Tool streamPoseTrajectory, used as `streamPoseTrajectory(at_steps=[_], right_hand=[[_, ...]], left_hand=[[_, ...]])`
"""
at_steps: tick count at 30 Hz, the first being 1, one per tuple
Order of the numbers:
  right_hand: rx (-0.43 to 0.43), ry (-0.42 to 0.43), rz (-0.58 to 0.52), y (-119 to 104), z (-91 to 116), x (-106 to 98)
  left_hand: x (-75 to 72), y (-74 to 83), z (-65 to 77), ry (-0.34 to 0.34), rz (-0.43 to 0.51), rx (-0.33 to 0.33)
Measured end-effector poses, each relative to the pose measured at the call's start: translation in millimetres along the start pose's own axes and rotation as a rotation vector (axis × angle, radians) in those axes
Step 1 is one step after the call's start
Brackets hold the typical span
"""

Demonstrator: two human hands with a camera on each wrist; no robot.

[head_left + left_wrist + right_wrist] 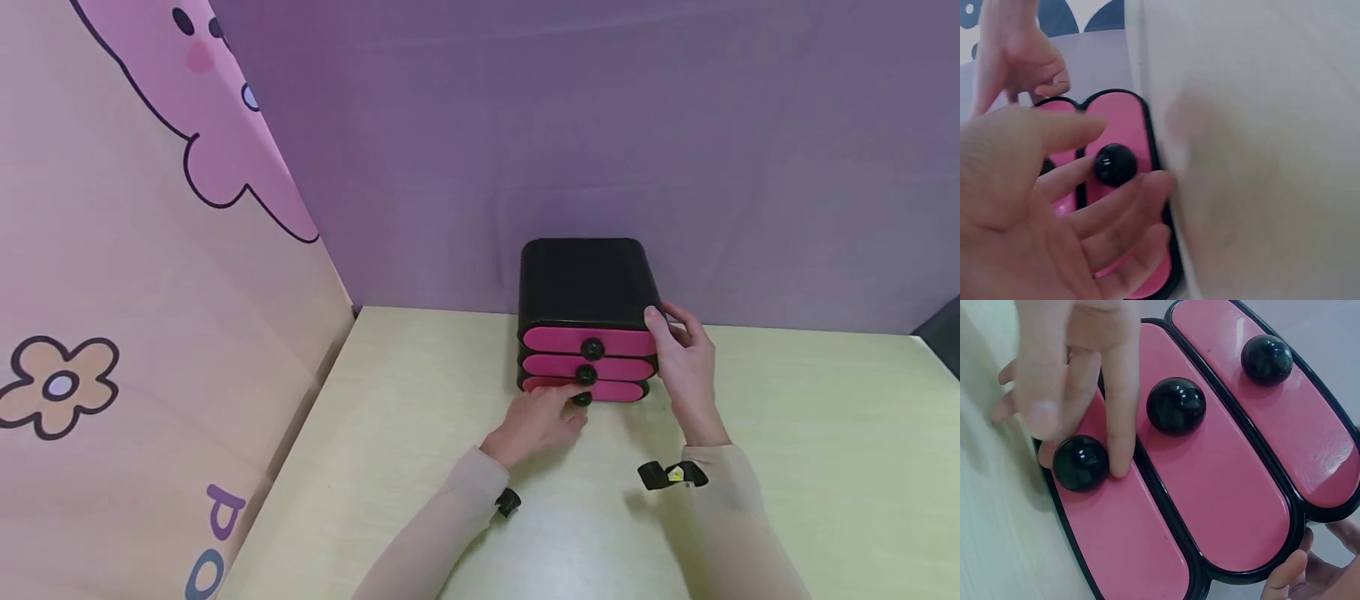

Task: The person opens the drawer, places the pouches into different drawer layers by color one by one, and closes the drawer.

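A small black drawer cabinet (588, 283) with three pink-fronted drawers stands on the table, each front bearing a round black knob. My left hand (538, 421) is at the lowest drawer. In the right wrist view its fingers lie either side of the bottom knob (1080, 464), and in the left wrist view the thumb stays apart from that knob. My right hand (686, 367) holds the cabinet's right side, thumb at the top front corner and the other fingers partly hidden along the side. Above the left fingers are the middle knob (1176, 406) and top knob (1266, 360). All three drawers sit closed.
The pale table (420, 433) extends to both sides and in front of the cabinet. A purple cloth (600, 125) hangs close behind it. On the left rises a printed panel (150, 292), and a dark object (941, 337) shows at the right edge.
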State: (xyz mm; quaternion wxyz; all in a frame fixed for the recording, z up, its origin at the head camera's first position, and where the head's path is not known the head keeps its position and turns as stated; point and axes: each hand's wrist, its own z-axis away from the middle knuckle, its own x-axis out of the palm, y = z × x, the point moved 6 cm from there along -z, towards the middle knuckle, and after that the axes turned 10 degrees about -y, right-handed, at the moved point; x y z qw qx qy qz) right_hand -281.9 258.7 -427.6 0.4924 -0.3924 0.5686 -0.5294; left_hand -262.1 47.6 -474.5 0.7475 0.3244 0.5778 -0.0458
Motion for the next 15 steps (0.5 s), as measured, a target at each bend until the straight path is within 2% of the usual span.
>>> streamPoseTrajectory(at_steps=[2,5,11,15], right_hand=[[-0.003,-0.006,0.009,-0.4,0.4,-1.5],[-0.026,-0.036,0.038,-1.8,0.0,-3.3],[-0.093,-0.141,0.198,-4.8,4.0,-11.5],[-0.114,-0.208,0.275,-1.1,15.5,-20.7]], left_hand=[[0.9,0.5,2.9,-0.051,-0.038,0.005],[-2.3,-3.1,10.6,-0.077,-0.059,-0.002],[-18.0,-24.3,37.9,-0.047,-0.026,0.004],[-23.8,-43.9,63.3,-0.003,-0.002,0.006]])
